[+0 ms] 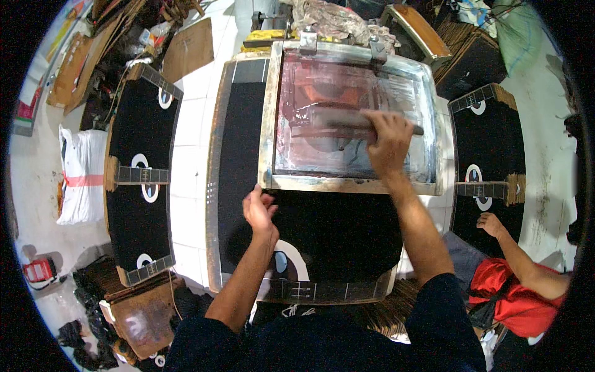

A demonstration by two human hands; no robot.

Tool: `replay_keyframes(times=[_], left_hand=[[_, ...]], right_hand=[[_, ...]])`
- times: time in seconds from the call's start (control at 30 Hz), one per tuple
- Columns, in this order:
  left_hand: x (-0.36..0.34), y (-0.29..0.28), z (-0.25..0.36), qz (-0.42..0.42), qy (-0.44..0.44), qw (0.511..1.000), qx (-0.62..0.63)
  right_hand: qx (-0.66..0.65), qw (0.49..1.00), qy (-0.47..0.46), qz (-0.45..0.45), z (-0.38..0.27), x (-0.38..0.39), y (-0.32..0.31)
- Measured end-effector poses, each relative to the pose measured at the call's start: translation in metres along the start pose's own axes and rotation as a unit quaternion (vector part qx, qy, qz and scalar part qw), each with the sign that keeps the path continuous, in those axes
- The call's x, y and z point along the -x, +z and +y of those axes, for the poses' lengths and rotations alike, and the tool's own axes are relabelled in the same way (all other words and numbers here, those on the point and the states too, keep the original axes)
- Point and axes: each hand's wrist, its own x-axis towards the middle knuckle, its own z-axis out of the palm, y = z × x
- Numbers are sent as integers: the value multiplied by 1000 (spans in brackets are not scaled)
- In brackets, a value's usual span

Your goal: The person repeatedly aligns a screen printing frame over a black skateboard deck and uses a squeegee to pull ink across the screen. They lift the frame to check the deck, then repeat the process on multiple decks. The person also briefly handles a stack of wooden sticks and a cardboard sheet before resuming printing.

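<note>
My right hand (389, 139) is closed round a squeegee (347, 122), whose left end is smeared by motion. The squeegee lies across the mesh of a screen printing frame (347, 184), which is streaked with dark red and pale ink. At the frame's near left corner my left hand (259, 212) has its fingers curled, with the fingertips against the corner. Beneath the frame is black fabric (334, 229) spread on a long board, with a white-rimmed eye print (291, 260) at its near end. An orange patch (331, 93) shows through the mesh.
Black printed panels on boards stand at left (139, 217) and right (486, 142). Metal clamps (308, 42) hold the frame's far edge, with crumpled rags (341, 18) behind. Another person's hand (491, 224) reaches in at right, above red cloth (514, 297). A white sack (83, 177) lies far left.
</note>
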Motion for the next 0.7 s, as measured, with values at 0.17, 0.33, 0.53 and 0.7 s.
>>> replay_keyframes(times=[0.17, 0.33, 0.53, 0.7], left_hand=[[-40, -10, -14, -55, 559, 683, -466], [-47, -1, -14, -32, 597, 626, -502], [-45, 1, -16, -16, 581, 627, -520], [-47, 1, -13, -19, 559, 630, -539]], right_hand=[[20, 997, -58, -40, 57, -67, 26], [75, 986, -65, -136, 79, -100, 48], [61, 981, -67, -171, 84, -117, 73], [100, 972, -54, -205, 75, -116, 79]])
